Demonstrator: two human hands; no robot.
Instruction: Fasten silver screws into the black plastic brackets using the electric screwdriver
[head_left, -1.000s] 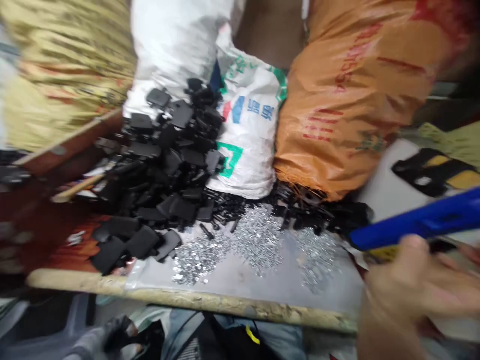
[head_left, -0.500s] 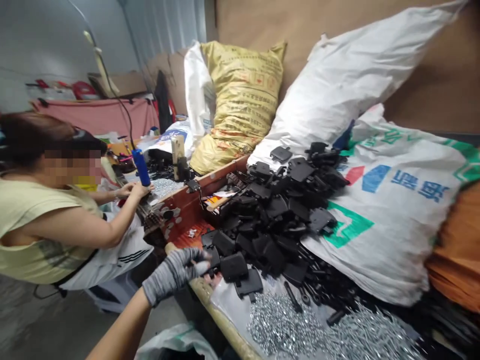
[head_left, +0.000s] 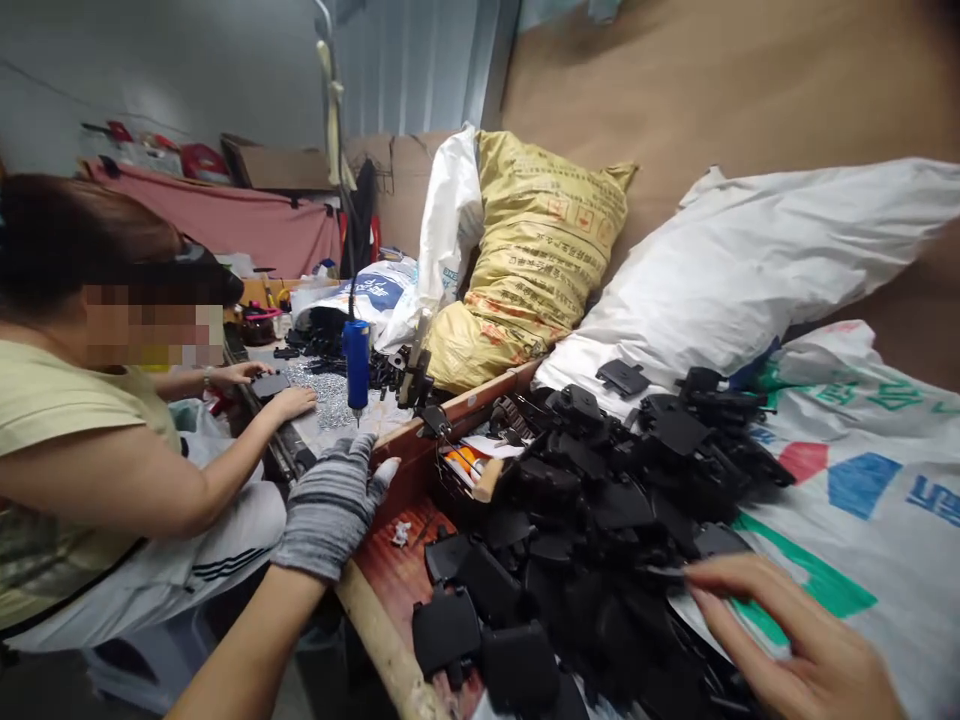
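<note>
My left hand, in a grey knit glove, rests with fingers stretched out on the red wooden edge of the workbench, holding nothing. My right hand, bare, reaches from the lower right with fingers spread, its fingertips touching the edge of a large pile of black plastic parts. Nothing shows in its grip. The pile spills across the bench and leans against a white printed sack.
A person in a yellow top sits at the left, hands on a small black part by a hanging blue screwdriver and a heap of screws. Yellow sack and white sack stand behind. A wooden rail fronts the bench.
The view swung left and up, losing the screw heap below. My left hand moved from the black parts up to the red edge. My right hand came into view at the pile.
</note>
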